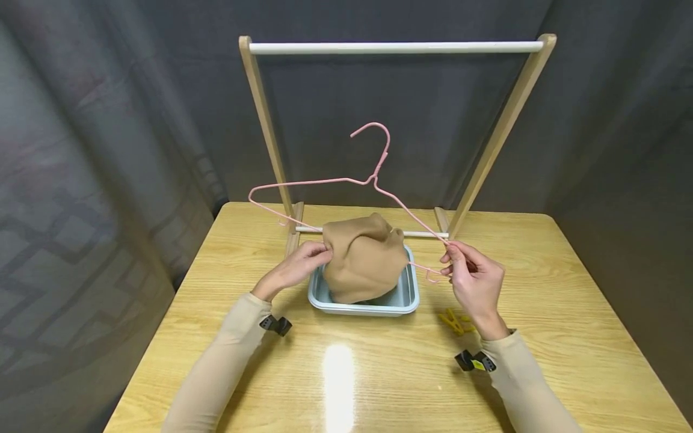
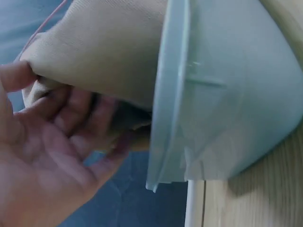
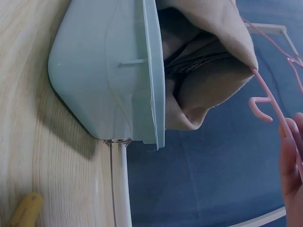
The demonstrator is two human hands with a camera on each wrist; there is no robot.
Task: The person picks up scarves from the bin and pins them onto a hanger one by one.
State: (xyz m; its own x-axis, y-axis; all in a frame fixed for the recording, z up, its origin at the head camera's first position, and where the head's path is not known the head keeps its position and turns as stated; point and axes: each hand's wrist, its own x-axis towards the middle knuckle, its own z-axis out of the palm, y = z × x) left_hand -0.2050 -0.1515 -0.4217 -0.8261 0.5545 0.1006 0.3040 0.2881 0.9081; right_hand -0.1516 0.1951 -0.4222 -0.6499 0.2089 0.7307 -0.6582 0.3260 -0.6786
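Note:
A pink wire hanger is held up by my right hand, thumb and fingers pinching its right corner. Over the hanger's lower bar drapes a brown cloth, bunched and hanging down into a light blue plastic basin. My left hand pinches the cloth's left edge between thumb and fingers. In the left wrist view the other fingers of the left hand reach under the cloth. In the right wrist view the bar, with a small hook, comes out of the cloth fold.
Behind the basin stands a wooden rack with a white top rail and a lower white rail. Yellow clothespins lie on the wooden table beneath my right wrist. Grey curtains enclose the table at the back and sides.

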